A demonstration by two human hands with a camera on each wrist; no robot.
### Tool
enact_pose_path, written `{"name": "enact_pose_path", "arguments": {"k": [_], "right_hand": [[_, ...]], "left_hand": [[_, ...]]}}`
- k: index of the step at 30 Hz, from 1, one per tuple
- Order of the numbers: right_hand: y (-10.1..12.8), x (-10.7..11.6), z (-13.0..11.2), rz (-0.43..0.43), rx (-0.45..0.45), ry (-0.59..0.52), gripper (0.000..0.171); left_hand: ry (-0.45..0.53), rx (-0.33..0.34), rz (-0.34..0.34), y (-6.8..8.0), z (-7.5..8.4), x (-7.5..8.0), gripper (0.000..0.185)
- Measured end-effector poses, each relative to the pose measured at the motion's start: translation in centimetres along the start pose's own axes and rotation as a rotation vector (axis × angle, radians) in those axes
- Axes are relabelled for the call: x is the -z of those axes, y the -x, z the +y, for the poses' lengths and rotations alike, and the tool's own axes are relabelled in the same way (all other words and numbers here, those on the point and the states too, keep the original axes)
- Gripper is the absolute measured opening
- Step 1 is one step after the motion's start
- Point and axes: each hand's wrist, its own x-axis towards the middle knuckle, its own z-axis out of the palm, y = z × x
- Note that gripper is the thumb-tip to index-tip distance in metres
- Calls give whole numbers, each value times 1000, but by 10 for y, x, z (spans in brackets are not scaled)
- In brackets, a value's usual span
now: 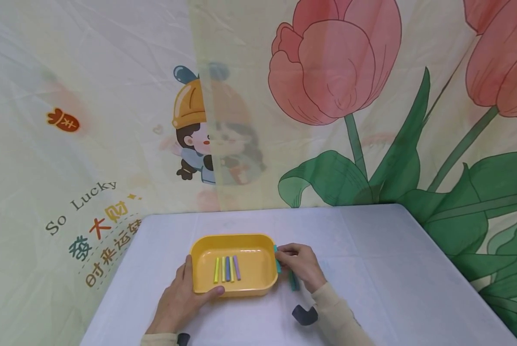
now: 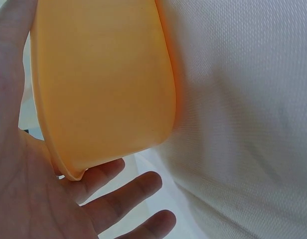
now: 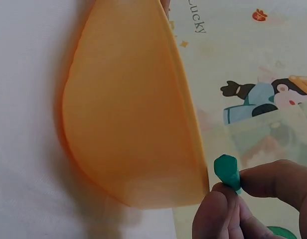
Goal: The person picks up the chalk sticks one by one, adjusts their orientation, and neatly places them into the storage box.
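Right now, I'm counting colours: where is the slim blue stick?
In the head view, the blue stick lies inside the yellow oblong tray, slightly left of centre, between two slim yellow sticks.

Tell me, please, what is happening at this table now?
A person is handling small coloured sticks. The left hand holds the left end of a yellow, rounded rectangular, plastic-looking tray. Inside it lie five slim sticks, side by side, in yellow, blue and purple shades. The right hand pinches a small teal-green faceted stick at the tray's right end. At least one dark green slim stick lies near this hand on the white cloth-covered table, partly hidden.
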Motion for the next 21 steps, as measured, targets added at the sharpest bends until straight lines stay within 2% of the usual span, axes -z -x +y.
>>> {"name": "enact_pose_path", "arguments": {"k": [8,15,21], "right_hand": [[-4,-5,-12,-63,67,-27,31],[-9,-13,-28,-131,60,-11,32],[-13,-26,-37,-175,56,-70,33]], "left_hand": [[7,-19,12,0,-2,-1,142],[13,-22,7,0,-3,-1,143],[3,-33,9,0,-3,-1,142]]}}
